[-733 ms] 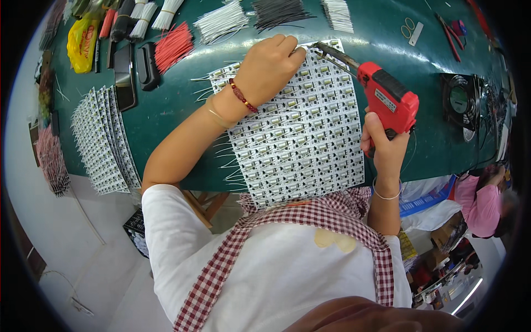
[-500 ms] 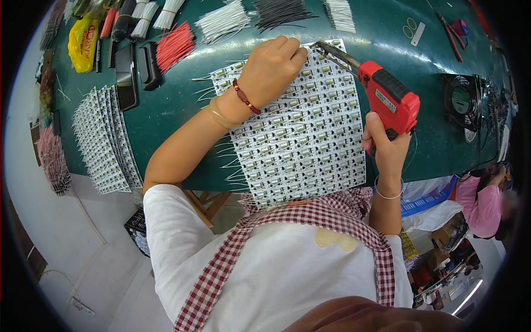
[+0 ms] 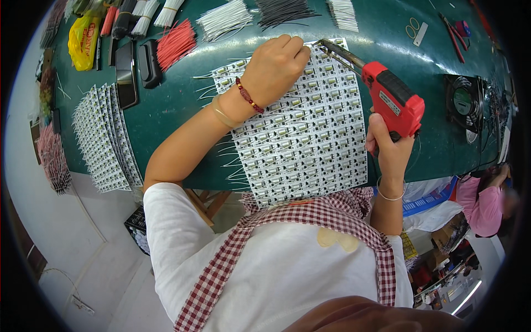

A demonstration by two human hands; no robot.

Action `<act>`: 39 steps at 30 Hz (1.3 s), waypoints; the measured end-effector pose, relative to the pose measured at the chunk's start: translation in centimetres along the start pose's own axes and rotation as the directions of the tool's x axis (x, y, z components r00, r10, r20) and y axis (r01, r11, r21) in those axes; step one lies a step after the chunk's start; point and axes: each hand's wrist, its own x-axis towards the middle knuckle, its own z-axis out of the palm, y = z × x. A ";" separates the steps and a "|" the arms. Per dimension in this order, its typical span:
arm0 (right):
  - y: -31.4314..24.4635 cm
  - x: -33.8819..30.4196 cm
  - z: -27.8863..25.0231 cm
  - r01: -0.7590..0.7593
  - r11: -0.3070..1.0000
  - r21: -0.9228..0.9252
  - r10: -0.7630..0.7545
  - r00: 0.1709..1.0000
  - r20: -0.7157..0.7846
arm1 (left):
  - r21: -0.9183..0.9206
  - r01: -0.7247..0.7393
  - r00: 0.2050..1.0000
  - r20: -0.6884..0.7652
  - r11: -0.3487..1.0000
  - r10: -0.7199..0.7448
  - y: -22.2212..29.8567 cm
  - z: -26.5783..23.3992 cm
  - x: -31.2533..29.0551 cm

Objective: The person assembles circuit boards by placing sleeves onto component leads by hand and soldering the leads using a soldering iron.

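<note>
A white panel of small circuit boards (image 3: 310, 138) lies on the green table, its near edge at my apron. Thin white wires stick out along its left side. Over the panel's far part, my left hand (image 3: 279, 66) is closed with its fingers bent in a pinch; whatever sits between the fingertips is hidden. A bracelet and a bangle circle that wrist. My right hand (image 3: 391, 146) grips the handle of a red and black soldering gun (image 3: 395, 99). The gun's metal tip points left, close to my left fingertips at the panel's far edge.
Stacked panels (image 3: 105, 138) stand at the left. Bundles of red wires (image 3: 176, 45), white wires (image 3: 224, 21) and black wires (image 3: 285, 12) line the back, near a phone (image 3: 126, 74) and yellow bag (image 3: 83, 44). Pliers (image 3: 453, 39) and a black fan (image 3: 462, 102) are right. A person in pink (image 3: 481, 207) sits beyond.
The soldering gun and my right hand have shifted slightly to the right. My left hand has moved a touch to the right, still pinched.
</note>
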 end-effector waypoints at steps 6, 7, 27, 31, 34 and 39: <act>0.5 0.3 -0.1 -0.023 1.000 0.017 0.022 0.998 0.053 | -0.002 -0.009 1.000 -0.007 1.000 0.009 -0.1 0.1 0.1; 0.5 0.2 -0.1 -0.024 1.000 0.010 0.024 0.999 0.046 | -0.002 -0.008 1.000 -0.007 1.000 0.008 -0.1 0.1 0.1; -0.1 0.2 0.0 -0.038 0.999 0.032 0.037 0.998 0.042 | 0.001 -0.011 1.000 -0.028 1.000 0.011 0.0 0.0 0.1; -1.0 0.1 -0.1 -0.027 1.000 0.011 0.027 0.999 0.022 | 0.010 -0.005 1.000 -0.005 1.000 0.005 0.1 -0.2 0.1; -1.1 0.2 -0.5 -0.013 0.997 0.073 0.012 1.000 0.018 | 0.006 -0.010 1.000 -0.017 1.000 0.010 0.0 -0.1 0.1; -1.4 0.3 -0.8 -0.029 0.980 0.196 0.023 0.999 0.031 | 0.021 -0.020 1.000 -0.002 1.000 0.020 -0.1 -0.1 0.1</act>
